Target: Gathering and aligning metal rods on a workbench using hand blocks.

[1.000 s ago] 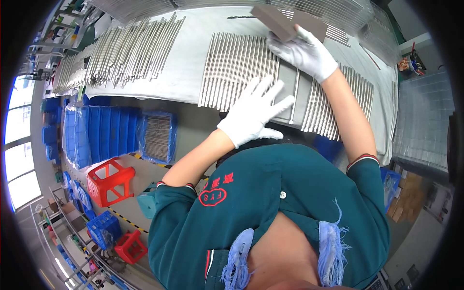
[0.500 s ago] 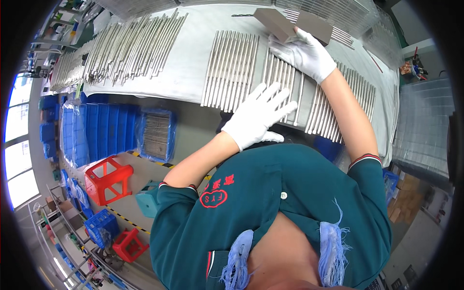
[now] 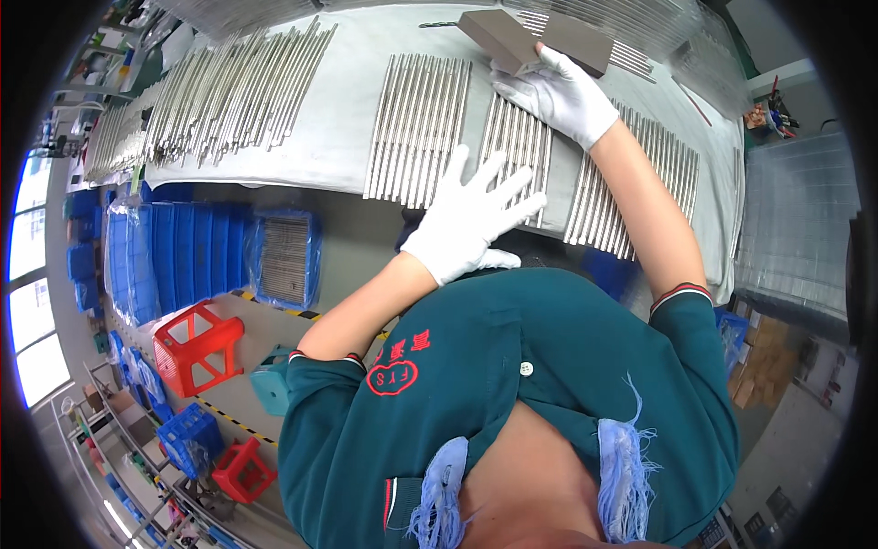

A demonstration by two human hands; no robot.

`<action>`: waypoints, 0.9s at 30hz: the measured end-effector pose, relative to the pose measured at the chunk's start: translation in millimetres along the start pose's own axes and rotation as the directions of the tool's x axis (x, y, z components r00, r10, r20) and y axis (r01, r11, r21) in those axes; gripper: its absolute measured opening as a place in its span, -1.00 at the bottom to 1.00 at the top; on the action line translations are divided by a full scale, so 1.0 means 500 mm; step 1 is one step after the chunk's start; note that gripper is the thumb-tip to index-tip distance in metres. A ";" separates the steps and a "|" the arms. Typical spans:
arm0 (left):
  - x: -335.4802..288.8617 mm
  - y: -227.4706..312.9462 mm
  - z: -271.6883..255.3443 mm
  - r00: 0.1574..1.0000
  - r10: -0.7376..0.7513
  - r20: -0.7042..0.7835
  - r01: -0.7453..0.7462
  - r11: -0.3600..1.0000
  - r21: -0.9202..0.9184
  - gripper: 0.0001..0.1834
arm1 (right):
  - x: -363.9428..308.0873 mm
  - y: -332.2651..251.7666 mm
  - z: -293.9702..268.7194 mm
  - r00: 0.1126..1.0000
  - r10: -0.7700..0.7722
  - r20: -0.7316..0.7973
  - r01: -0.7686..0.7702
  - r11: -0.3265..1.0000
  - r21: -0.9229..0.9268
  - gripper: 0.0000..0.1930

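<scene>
Metal rods [image 3: 514, 137], silvery and slim: three sets side by side on the table [image 3: 351, 101], plus a looser, broader spread at the far left.

Left hand [image 3: 468, 222]: white glove, fingers spread, over the near ends of the middle set (contact at the fingertips cannot be told).

Right hand [image 3: 562, 102]: white glove, at the far ends of that set, thumb up against a brown block [image 3: 498, 37]; fingers partly hidden, so a pinch cannot be confirmed. Second block [image 3: 574, 44] just beside it; dark twisted drill bit [image 3: 439, 25] to the left.

Surface: pale cloth, lightly creased, hanging over the near edge.

Room: blue crates [image 3: 201, 261] below the table; wrapped tray [image 3: 286, 261] of rods next to them; red stool [image 3: 172, 364] and teal stool [image 3: 271, 386] on a grey floor with black-and-yellow tape [image 3: 240, 419]; bright window [image 3: 35, 339] at far left; clear plastic boxes [image 3: 800, 220] at right.

Writing: red stitched characters above a red-outlined badge [image 3: 393, 377] on the dark green shirt [image 3: 457, 366].
</scene>
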State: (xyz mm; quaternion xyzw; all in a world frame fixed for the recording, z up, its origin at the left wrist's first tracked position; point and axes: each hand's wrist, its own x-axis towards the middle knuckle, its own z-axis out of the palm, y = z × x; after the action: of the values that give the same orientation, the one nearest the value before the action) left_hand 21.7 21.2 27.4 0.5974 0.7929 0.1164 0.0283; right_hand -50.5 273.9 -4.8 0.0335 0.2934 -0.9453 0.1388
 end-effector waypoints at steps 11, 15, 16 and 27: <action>-0.020 -0.004 -0.006 0.996 -0.092 0.007 0.092 0.996 0.004 0.00 | 0.029 0.017 0.006 0.998 0.040 0.050 -0.040 0.999 0.012 -0.38; -0.004 0.002 0.023 0.993 0.082 -0.088 -0.093 0.988 -0.126 -0.12 | -0.044 -0.019 0.002 0.999 0.023 0.031 -0.025 0.998 0.063 -0.39; 0.000 0.002 0.025 0.991 0.102 -0.082 -0.113 0.982 -0.150 -0.12 | -0.061 -0.031 -0.006 1.000 0.020 0.014 -0.020 0.999 0.041 -0.39; -0.109 -0.104 -0.024 0.963 -0.251 -0.097 0.258 0.964 0.065 -0.10 | -0.033 -0.020 0.058 0.995 0.096 0.028 -0.100 0.979 0.177 -0.26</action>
State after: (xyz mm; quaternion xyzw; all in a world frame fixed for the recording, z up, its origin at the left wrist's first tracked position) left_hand -14.0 -46.3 22.4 0.4856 0.8675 0.1073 -0.0150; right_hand -37.2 269.5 27.0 0.0513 0.2042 -0.9601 0.1843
